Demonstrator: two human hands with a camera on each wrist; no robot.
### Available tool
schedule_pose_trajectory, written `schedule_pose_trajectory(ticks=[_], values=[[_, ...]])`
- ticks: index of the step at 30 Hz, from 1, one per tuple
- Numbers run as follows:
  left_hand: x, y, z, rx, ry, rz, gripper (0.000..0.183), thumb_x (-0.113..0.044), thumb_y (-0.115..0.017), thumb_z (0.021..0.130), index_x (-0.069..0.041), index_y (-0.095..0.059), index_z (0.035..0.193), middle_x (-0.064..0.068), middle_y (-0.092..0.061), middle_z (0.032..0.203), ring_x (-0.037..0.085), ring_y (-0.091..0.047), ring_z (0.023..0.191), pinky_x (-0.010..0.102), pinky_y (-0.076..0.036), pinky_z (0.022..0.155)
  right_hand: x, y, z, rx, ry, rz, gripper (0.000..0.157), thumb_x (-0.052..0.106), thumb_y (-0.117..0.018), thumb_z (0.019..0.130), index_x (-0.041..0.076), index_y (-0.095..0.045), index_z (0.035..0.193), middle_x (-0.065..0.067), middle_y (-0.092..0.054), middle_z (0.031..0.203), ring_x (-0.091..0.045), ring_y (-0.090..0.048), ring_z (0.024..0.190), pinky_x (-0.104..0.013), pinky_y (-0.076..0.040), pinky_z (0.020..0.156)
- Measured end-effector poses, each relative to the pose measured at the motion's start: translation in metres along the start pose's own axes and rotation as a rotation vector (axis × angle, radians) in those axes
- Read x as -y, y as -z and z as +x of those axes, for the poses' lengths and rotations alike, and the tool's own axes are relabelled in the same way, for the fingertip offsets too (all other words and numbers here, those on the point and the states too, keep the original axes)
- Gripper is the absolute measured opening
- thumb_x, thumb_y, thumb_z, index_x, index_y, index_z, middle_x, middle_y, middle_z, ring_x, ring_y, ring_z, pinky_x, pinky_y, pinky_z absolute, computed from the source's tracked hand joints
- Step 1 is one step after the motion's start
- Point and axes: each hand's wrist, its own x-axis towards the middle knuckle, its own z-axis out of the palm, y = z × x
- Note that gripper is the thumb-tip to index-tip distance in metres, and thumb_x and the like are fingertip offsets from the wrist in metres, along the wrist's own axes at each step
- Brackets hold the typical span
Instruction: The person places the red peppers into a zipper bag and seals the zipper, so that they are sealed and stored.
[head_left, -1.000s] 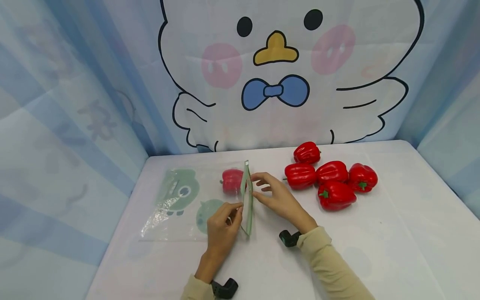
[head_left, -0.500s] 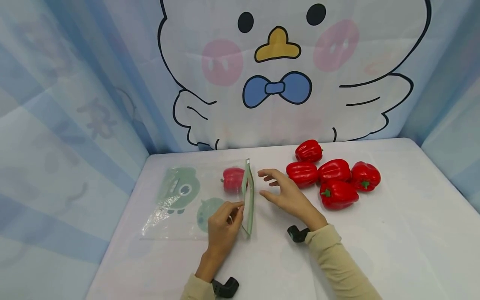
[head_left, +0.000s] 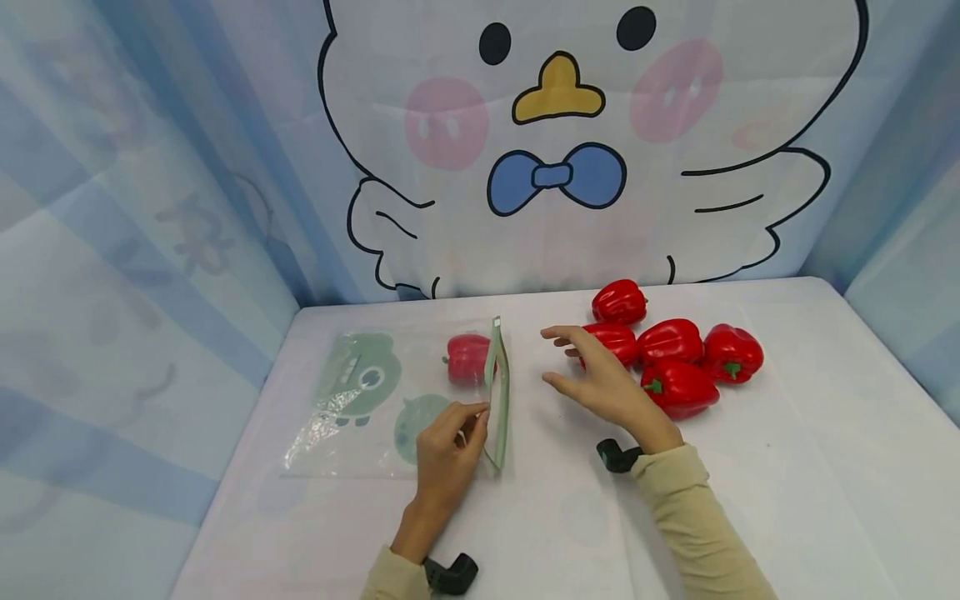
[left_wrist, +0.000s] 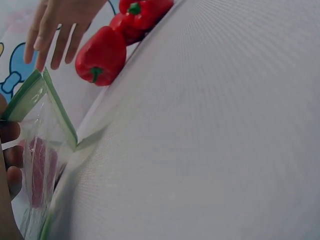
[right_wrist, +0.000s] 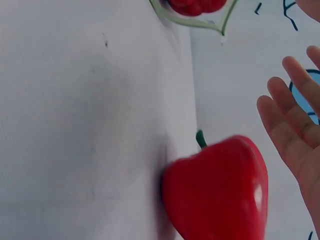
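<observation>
A clear zip bag with green animal prints lies on the table, its green-edged mouth standing open toward the right. Inside it, near the mouth, is one red bell pepper. My left hand pinches the near lip of the bag's mouth between thumb and fingers. Right of the bag, my right hand hovers empty, its fingers spread and relaxed. Behind it a red bell pepper is partly hidden. In the right wrist view a pepper sits close beside the right hand, apart from it.
Several more red bell peppers cluster at the right rear of the white table. A cloth backdrop with a cartoon bird hangs behind the table's far edge. Small dark wrist devices sit on both wrists.
My right hand has let go of the bag's mouth and moved right, over toward the peppers. The left hand keeps its pinch on the bag, and the bag stays put.
</observation>
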Motion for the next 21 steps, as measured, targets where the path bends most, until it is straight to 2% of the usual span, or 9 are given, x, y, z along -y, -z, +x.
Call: schedule_pose_trajectory(ticks=[6, 15, 21], values=[[0.0, 0.0, 0.0, 0.004, 0.004, 0.0, 0.017, 0.004, -0.074, 0.09, -0.007, -0.078, 0.103, 0.0, -0.066, 0.074, 0.008, -0.058, 0.063, 0.014, -0.045, 0.053, -0.004, 0.013, -0.003, -0.036, -0.024, -0.078, 0.067, 0.01, -0.079, 0.09, 0.011, -0.047, 0.149, -0.015, -0.053, 0.147, -0.038, -0.049, 0.137, -0.06, -0.05, 0.109], [-0.001, 0.001, 0.0, 0.022, 0.027, -0.001, 0.013, 0.001, -0.074, 0.091, -0.005, -0.078, 0.103, -0.001, -0.065, 0.075, 0.007, -0.058, 0.064, 0.015, -0.044, 0.053, -0.015, 0.029, -0.007, -0.081, -0.053, -0.127, 0.069, 0.011, -0.079, 0.091, 0.01, -0.043, 0.15, -0.016, -0.046, 0.152, -0.038, -0.041, 0.144, -0.064, -0.049, 0.109], [-0.001, 0.001, 0.0, 0.022, 0.03, 0.008, 0.014, 0.0, -0.074, 0.092, -0.006, -0.078, 0.103, -0.001, -0.065, 0.075, 0.007, -0.058, 0.064, 0.016, -0.045, 0.052, -0.02, 0.037, -0.009, -0.096, -0.056, -0.218, 0.075, 0.008, -0.08, 0.089, 0.008, -0.041, 0.153, -0.018, -0.043, 0.156, -0.04, -0.037, 0.146, -0.067, -0.048, 0.108]])
